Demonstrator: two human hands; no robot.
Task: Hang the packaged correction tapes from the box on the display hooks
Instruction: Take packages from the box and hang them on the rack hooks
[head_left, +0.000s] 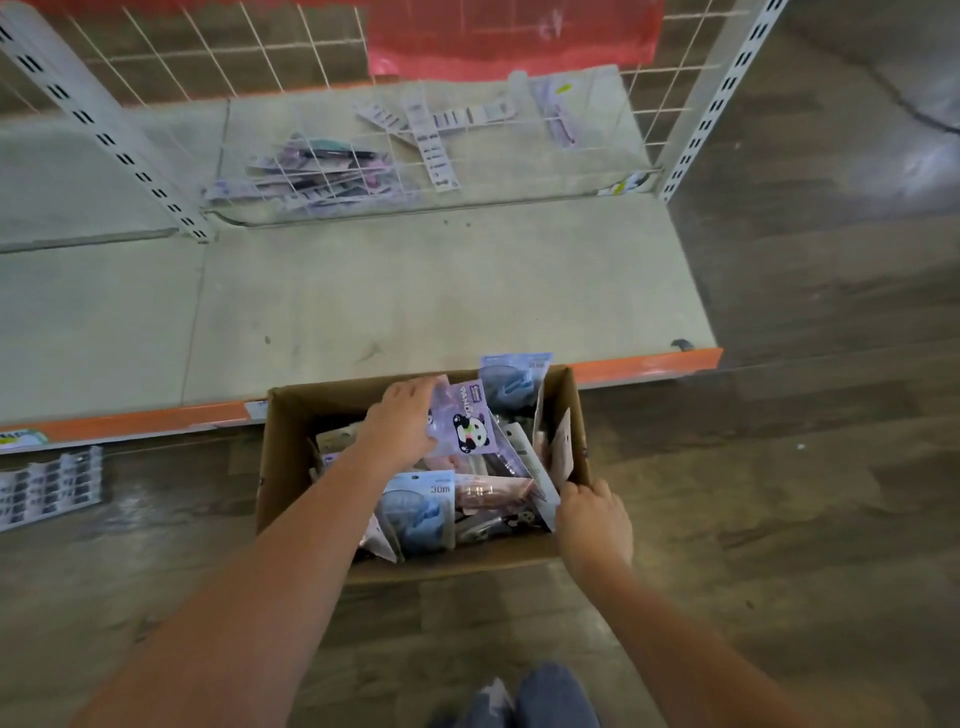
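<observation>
While outstretched, left hand on panda packet

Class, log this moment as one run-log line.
stage: picking from box | left hand: grips panda package | right hand: on box's right edge, grip unclear | hung this moment: none

Head-worn wide-angle camera, single view | steep downward look from above a cardboard box on the wooden floor | faces forward to a low shelf and wire grid panel | both forearms close, reaching from the bottom edge | frame edges bowed by the lens
</observation>
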